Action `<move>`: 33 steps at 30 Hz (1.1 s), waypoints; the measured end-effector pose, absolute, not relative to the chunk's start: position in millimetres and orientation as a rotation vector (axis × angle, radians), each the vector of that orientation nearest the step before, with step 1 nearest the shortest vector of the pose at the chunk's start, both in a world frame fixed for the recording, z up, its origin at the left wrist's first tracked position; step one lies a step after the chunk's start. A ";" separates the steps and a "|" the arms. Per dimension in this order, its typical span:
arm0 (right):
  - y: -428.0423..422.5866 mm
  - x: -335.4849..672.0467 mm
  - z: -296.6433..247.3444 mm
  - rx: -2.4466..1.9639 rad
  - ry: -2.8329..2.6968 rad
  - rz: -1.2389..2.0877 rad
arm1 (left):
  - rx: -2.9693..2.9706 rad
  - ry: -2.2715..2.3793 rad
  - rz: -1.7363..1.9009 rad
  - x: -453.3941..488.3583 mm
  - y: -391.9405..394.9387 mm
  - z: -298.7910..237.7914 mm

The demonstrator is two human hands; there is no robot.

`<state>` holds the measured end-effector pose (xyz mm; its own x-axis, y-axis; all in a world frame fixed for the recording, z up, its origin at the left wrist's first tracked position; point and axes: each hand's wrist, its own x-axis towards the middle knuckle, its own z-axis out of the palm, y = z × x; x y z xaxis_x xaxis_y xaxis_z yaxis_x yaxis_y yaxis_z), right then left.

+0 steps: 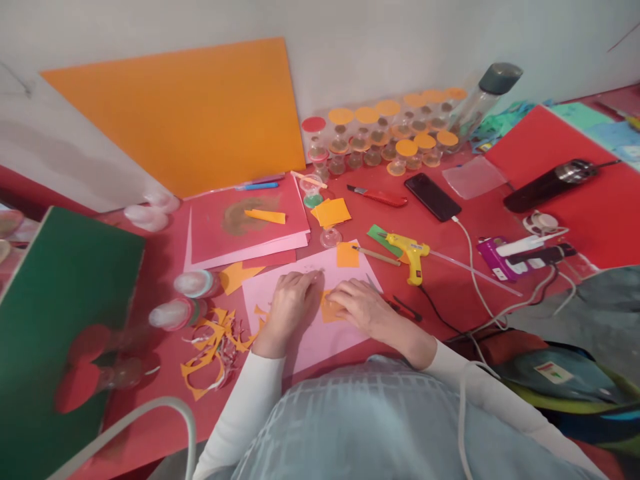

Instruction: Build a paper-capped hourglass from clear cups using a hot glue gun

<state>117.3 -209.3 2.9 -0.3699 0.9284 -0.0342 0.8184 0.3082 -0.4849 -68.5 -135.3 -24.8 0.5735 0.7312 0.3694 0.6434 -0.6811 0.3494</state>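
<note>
My left hand (pixel 293 300) is over the pink sheet (pixel 305 350), its fingers pinched together. Whatever lies between those fingertips is too small to make out. Just to the right, my right hand (pixel 364 307) has its fingers closed over an orange paper square (pixel 330 308) on the same sheet, hiding part of it. Beyond the hands are another orange square (pixel 349 255), a thin wooden-handled tool (pixel 377 255) and a small clear plastic cup (pixel 331 237). Dark-handled scissors (pixel 406 308) lie partly behind my right hand.
A yellow glue gun (pixel 411 253), a red cutter knife (pixel 377 196) and a phone (pixel 433 197) lie to the right. Several hourglass-like clear pieces with orange discs (pixel 367 115) stand by the wall. Orange paper scraps (pixel 215 350) lie left; cables cross the right side.
</note>
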 end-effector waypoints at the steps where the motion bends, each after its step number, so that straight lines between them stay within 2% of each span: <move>1: -209.6 117.1 2.5 -1.591 -2.317 0.629 | 2.624 1.162 0.739 -68.5 -135.3 -25.5; 20: -210.5 114.5 7.8 -1.634 -2.319 0.615 | 2.605 1.153 0.801 -65.5 -135.3 -23.5; 33: -209.7 113.6 8.6 -1.655 -2.323 0.621 | 2.639 1.181 0.703 -68.9 -132.6 -28.3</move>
